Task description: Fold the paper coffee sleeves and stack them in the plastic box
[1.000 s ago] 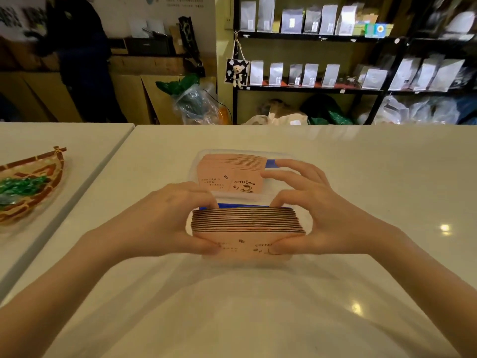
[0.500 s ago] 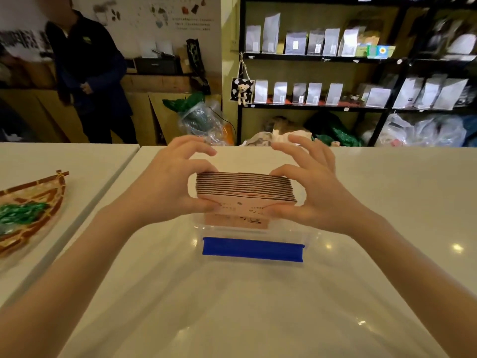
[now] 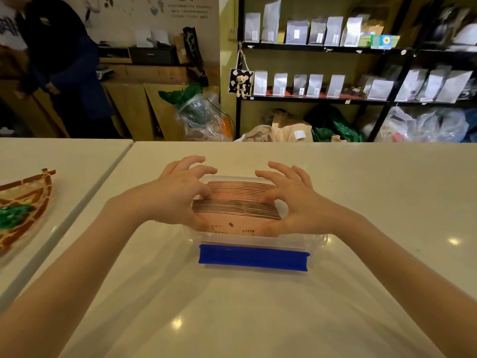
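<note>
A clear plastic box [image 3: 258, 241] with a blue latch [image 3: 253, 257] on its near side sits on the white table. One row of pink-brown paper coffee sleeves [image 3: 240, 188] stands on edge at the back of the box. A second stack of sleeves [image 3: 237, 210] sits just in front of it, inside the box. My left hand [image 3: 175, 195] grips that front stack's left end and my right hand [image 3: 296, 202] its right end. Both thumbs press the printed front face, and the fingertips rest on the top edges.
A woven basket [image 3: 23, 215] holding something green lies on the neighbouring table to the left, past a narrow gap [image 3: 85, 202]. A person in dark clothes [image 3: 59, 60] stands behind that table. Shelves of pouches [image 3: 335, 81] and bags line the back.
My hands lifted the stack from in front of the box, carried it over the box, and have lowered it inside in front of the rear row. My head has tilted up.
</note>
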The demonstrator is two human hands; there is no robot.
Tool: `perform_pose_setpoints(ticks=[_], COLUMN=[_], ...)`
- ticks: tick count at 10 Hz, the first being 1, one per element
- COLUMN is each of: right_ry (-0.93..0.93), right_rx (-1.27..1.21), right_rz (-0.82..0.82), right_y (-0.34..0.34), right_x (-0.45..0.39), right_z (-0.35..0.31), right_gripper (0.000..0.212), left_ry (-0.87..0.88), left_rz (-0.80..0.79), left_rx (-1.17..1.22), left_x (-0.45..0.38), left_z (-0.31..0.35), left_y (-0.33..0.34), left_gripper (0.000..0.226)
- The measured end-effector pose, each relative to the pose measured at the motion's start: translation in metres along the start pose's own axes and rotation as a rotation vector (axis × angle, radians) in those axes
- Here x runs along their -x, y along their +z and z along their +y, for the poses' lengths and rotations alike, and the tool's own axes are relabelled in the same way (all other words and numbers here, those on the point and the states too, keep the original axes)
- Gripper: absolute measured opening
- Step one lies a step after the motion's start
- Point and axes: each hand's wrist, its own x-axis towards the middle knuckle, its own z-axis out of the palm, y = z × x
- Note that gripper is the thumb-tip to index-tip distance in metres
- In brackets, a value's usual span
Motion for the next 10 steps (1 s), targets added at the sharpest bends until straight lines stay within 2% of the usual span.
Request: perform_pose_setpoints(ticks=[1, 3, 4, 10], right_ry=[0.014, 0.079, 0.072, 0.069], right_rx=[0.006, -0.151, -0.128, -0.121], right_rz=[-0.052, -0.043, -0.055, -0.002], right_y=[0.000, -0.013, -0.015, -0.010], right_x=[0.000, 0.009, 0.010, 0.018], right_z=[0.002, 0.004, 0.002, -0.007], right_gripper=[0.061, 0.045, 0.042, 0.041], left_ry=[-0.003, -0.008, -0.006, -0.057], left_rz=[-0.013, 0.003, 0.014, 0.043], left_rx=[0.006, 0.064, 0.018, 0.015], left_x=[-0.002, 0.008, 0.010, 0.019], left_z=[-0.002, -0.008, -0.007, 0.005], left_y=[0.001, -0.007, -0.005, 0.000], left_gripper=[0.052, 0.056, 0.055, 0.054])
